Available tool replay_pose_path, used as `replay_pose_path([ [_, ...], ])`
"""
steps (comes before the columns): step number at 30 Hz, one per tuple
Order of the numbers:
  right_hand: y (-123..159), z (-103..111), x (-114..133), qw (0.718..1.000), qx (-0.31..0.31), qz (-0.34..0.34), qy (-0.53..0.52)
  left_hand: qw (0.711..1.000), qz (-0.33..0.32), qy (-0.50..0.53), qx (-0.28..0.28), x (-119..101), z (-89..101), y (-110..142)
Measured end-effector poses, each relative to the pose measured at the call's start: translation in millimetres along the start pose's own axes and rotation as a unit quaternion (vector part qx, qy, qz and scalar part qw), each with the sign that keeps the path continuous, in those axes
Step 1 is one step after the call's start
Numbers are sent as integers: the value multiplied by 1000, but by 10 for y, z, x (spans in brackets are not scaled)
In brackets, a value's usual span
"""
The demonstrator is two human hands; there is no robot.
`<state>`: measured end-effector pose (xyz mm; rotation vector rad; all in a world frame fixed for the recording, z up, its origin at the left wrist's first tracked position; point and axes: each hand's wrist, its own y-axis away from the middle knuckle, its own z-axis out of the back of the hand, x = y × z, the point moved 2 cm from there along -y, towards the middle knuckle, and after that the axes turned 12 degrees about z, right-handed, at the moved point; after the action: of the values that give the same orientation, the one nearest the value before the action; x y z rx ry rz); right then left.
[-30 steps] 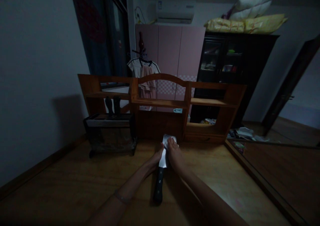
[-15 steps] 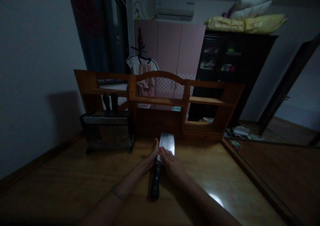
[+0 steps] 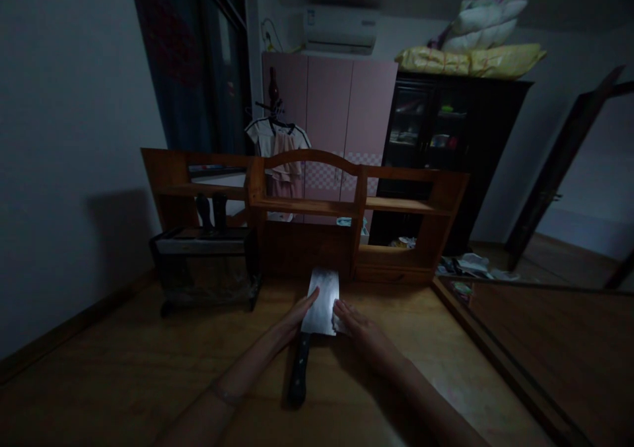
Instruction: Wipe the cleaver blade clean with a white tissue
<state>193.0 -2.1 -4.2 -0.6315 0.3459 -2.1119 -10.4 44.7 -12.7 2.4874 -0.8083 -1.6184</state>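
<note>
A cleaver (image 3: 323,302) with a broad shiny blade and a black riveted handle is in front of me, its handle pointing toward me. My left hand (image 3: 296,318) grips the blade's left edge, the thumb lying on the upper face and the fingers hidden behind it. At the blade's right edge is my right hand (image 3: 357,325), its fingers together over a small piece of white tissue (image 3: 339,323). Most of that tissue is covered by the fingers, so its exact kind is hard to make out in the dim light.
On the wooden tabletop (image 3: 208,361), a knife block (image 3: 205,269) with two black handles stands at the left. A wooden shelf unit (image 3: 307,245) runs along the back. The table's raised edge (image 3: 495,354) is at the right, with a wall (image 3: 64,170) on the left.
My right hand has slid from the blade's far end toward the handle, then across to the right edge, uncovering the blade face. My left thumb has come onto the blade.
</note>
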Motion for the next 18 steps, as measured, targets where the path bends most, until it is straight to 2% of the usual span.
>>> replay_pose_path([
  [4,8,157,-188,992,-72,-70,-76,1000,-12,-18,-22,53,73,-59],
  [8,-55,269,-360,959,-175,-157,-159,999,-20,-40,-32,62,101,-63],
  [11,-134,246,-442,928,-229,-219,-196,998,-26,-53,-29,49,70,-38],
  [13,-180,182,-439,906,-237,-260,-237,998,-23,-64,-15,43,21,-2],
  [16,-216,66,-348,882,-210,-284,-312,997,-18,-80,10,43,-75,81],
  [17,-215,32,-313,865,-204,-290,-355,996,-17,-86,18,45,-108,111],
  [18,-208,-4,-284,827,-199,-306,-428,995,-17,-91,26,47,-139,138],
])
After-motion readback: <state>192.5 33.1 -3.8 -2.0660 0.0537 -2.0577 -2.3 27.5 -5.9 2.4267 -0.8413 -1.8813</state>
